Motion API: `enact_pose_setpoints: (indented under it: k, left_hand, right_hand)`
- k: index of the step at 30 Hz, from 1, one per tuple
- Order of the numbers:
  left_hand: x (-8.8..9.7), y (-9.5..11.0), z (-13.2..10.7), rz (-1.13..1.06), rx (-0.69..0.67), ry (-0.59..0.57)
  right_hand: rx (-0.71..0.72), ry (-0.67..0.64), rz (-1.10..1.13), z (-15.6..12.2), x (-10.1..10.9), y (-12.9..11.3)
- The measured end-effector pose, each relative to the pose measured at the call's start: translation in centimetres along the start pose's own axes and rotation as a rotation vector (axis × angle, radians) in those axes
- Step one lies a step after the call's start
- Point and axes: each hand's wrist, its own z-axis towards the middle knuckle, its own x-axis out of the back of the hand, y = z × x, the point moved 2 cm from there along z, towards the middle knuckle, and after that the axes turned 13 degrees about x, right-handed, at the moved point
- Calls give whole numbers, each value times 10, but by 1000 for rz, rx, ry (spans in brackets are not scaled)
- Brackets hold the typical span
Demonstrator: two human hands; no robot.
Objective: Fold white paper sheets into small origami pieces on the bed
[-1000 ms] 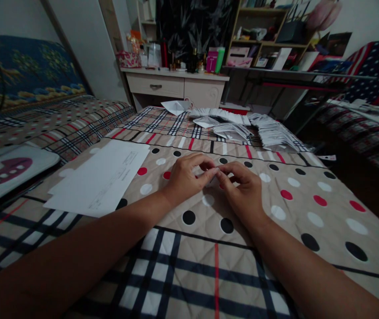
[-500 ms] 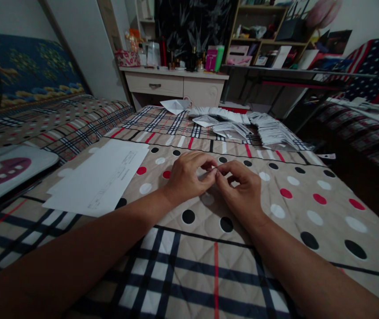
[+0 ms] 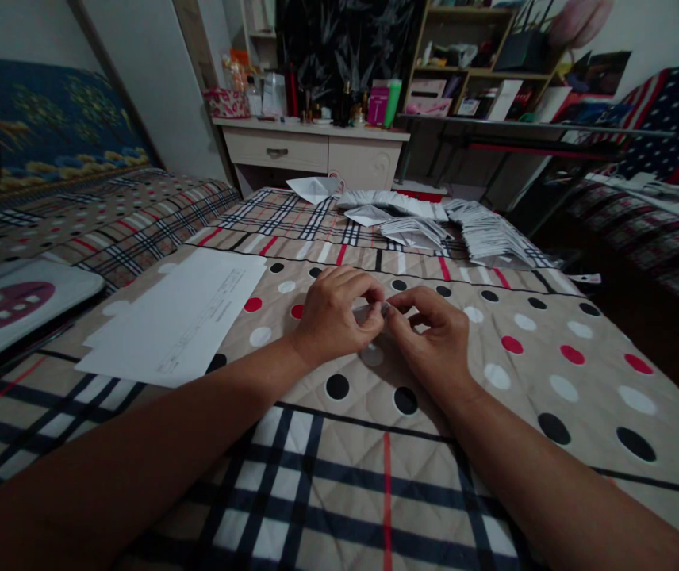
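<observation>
My left hand (image 3: 333,313) and my right hand (image 3: 431,333) rest together on a quilted bed cover (image 3: 494,412) with dots and plaid stripes. Both have their fingers curled and pinched around a small pale piece of paper (image 3: 369,312), of which only a sliver shows between the fingertips. A large white printed sheet (image 3: 182,317) lies flat to the left of my left hand. Farther back sit piles of folded white paper pieces (image 3: 428,226).
A cream desk (image 3: 309,151) with bottles and boxes stands beyond the bed. Shelves (image 3: 476,55) rise to its right. A white pad with a maroon pattern (image 3: 6,305) lies at the far left. A second bed (image 3: 661,214) is at the right.
My fingers have curled tighter around the small paper and shifted slightly away from me. The arms have barely moved.
</observation>
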Motion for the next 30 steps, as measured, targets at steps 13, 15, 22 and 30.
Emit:
enact_pose_setpoints:
  k: [13, 15, 22, 30]
  left_hand:
    - [1, -3, 2, 56, -36, -3]
    - [1, -6, 2, 68, -43, -6]
    - [3, -9, 2, 28, -63, -59]
    - [-5, -7, 0, -113, -27, -97]
  right_hand:
    - [-123, 24, 25, 1, 0, 5]
    - [-145, 24, 26, 1, 0, 7]
    - [-226, 26, 19, 0, 1, 15]
    - [40, -3, 28, 1, -3, 9]
